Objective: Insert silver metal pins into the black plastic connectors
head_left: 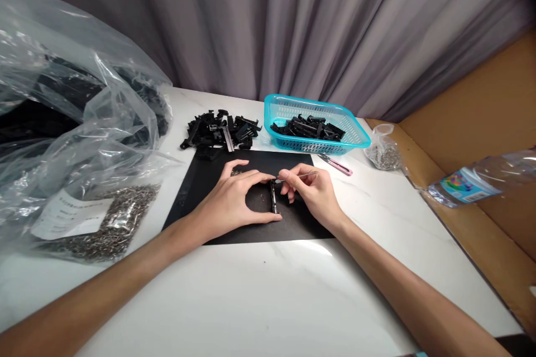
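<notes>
Between the thumb and fingers of my left hand (228, 199) a slim black plastic part (274, 198) is held by its two ends over a black mat (247, 232). Light, shiny strips run along the part. My right hand (313, 189) pinches a thin metal tool (302, 175), its kind too small to make out, with its tip at the far end of the part. Tiny metal pieces (262, 197) lie on the mat beside the part, and a small heap of metal pieces (237, 172) shows behind my left fingers.
Black plastic parts (209, 131) are piled at the back. A blue basket (359, 133) holds more. A pink-handled cutter (337, 165) lies before it. Bags of small metal pieces stand left (125, 223) and right (384, 155). A plastic bottle (477, 181) lies at right.
</notes>
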A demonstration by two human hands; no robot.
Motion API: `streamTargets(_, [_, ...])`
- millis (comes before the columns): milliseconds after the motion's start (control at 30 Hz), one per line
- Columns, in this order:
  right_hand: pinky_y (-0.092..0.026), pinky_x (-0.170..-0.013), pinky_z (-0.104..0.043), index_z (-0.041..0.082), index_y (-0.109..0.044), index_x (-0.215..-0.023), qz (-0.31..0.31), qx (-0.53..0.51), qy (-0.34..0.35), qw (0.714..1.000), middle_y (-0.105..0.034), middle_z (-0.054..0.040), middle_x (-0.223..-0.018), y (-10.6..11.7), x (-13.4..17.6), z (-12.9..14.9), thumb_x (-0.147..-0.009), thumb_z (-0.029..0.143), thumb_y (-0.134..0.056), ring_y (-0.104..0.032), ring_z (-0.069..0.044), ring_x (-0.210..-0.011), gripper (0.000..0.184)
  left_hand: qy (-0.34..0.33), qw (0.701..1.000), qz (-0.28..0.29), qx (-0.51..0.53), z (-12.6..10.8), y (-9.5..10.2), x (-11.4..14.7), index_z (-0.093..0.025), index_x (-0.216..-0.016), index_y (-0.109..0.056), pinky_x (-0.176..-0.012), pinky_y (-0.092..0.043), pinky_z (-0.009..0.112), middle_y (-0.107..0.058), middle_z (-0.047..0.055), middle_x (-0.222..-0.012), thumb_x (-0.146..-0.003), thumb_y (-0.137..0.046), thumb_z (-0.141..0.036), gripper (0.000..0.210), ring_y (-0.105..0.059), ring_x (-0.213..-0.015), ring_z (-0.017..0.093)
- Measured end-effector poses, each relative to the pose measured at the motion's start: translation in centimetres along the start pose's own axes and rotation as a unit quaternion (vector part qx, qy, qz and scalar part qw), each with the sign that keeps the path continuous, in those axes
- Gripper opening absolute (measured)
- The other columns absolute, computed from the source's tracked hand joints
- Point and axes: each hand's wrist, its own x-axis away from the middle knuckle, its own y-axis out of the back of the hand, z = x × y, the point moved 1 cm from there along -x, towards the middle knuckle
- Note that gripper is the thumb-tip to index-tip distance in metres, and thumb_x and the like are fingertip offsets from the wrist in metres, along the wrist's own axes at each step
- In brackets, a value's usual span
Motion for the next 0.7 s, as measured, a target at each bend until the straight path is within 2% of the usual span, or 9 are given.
streamTargets(200, [-0.049, -0.047, -0.022, 0.017, -0.067, -0.072, 0.002, -0.009, 0.003, 1.0, -0.07, -0.0014, -0.064, -0.09, -0.01, 0.01, -0.086, 0.047, -0.078, -0.058, -0.01, -0.048, 0.035, -0.002, 1.0, -0.002, 0.01, 0.19, -0.12, 0.01, -0.023, -0.118, -0.07, -0.116, -0.035, 0.051, -0.078, 0.004, -0.112, -0.067, -0.085, -0.065, 0.068, -0.058, -0.126, 0.034])
streamTargets(467, [-0.053, -0.049, -0.024, 0.017, -0.069, -0.073, 0.005, -0.016, 0.007, 1.0, -0.071, -0.0019, -0.065, -0.15, -0.04, -0.09, -0.082, 0.056, -0.078, -0.06, -0.011, -0.05, 0.041, 0.002, 1.0, 0.0, 0.018, 0.16, -0.14, -0.14, -0.025, -0.117, -0.072, -0.116, -0.036, 0.052, -0.078, 0.003, -0.111, -0.067, -0.086, -0.064, 0.066, -0.056, -0.127, 0.034])
streamTargets(700, [-0.054, -0.05, -0.024, 0.016, -0.07, -0.075, 0.01, -0.025, 0.011, 1.0, -0.071, -0.002, -0.065, -0.21, -0.1, -0.19, -0.083, 0.055, -0.078, -0.061, -0.012, -0.051, 0.04, 0.002, 1.0, 0.003, 0.015, -0.01, -0.03, -0.31, -0.025, -0.118, -0.072, -0.115, -0.037, 0.052, -0.078, 0.004, -0.108, -0.067, -0.086, -0.063, 0.065, -0.054, -0.129, 0.034])
